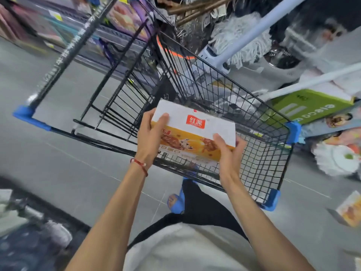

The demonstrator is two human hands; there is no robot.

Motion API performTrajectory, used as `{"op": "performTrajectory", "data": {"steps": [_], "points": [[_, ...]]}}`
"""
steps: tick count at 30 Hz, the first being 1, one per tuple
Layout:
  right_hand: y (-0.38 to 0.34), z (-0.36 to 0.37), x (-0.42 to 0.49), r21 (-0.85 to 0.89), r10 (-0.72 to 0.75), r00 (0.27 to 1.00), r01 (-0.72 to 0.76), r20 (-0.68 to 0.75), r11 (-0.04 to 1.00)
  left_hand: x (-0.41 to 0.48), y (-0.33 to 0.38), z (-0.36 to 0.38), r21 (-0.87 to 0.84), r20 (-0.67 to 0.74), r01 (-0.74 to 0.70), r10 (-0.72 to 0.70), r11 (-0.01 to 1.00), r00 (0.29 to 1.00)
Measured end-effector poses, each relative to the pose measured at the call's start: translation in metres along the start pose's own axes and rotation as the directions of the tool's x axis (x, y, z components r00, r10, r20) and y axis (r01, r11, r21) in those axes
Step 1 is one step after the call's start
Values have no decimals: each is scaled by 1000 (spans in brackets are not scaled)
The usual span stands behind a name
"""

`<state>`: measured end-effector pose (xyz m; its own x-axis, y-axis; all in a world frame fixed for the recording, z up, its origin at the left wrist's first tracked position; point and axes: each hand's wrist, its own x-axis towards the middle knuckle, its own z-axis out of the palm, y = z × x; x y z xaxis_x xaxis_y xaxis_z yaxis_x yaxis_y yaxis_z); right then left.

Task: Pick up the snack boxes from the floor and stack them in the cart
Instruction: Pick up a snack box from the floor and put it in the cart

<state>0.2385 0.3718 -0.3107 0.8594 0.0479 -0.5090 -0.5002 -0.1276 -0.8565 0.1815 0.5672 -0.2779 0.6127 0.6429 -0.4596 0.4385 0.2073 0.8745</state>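
Snack box (pixel 195 124) in my grip: the red logo on its white top face reads 红派, with a small Latin line under it, looks like HONGPAI. Green box (pixel 312 106) at right: white lettering, upside down, can't resolve. Cart handle (pixel 64 55) print: too blurred.

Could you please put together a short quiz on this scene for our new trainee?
1. Multiple choice: what holds the snack box over the cart? A) one hand only B) both hands C) neither hand.
2. True or false: the cart's corner guards are red.
3. Fill in: a second snack box lies on the floor at the person's ____ side.
Key: 1 B, the left hand and right hand grip its ends. 2 False, they are blue. 3 right.
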Motion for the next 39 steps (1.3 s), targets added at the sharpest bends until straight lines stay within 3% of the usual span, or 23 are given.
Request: {"op": "performTrajectory", "data": {"steps": [11, 20, 32, 39], "points": [[38, 22, 72, -92, 199, 969, -187, 150, 978, 95, -44, 9, 165, 44, 185, -195, 969, 980], [103, 40, 115, -185, 396, 914, -377, 84, 908, 167, -119, 22, 328, 182, 360, -432, 874, 883], [180, 60, 136, -257, 592, 803, -559, 69, 788, 208, -200, 17, 634, 124, 370, -561, 679, 819], [192, 68, 125, -292, 588, 808, -566, -14, 771, 205, -206, 19, 714, 93, 366, -599, 597, 796]]}}
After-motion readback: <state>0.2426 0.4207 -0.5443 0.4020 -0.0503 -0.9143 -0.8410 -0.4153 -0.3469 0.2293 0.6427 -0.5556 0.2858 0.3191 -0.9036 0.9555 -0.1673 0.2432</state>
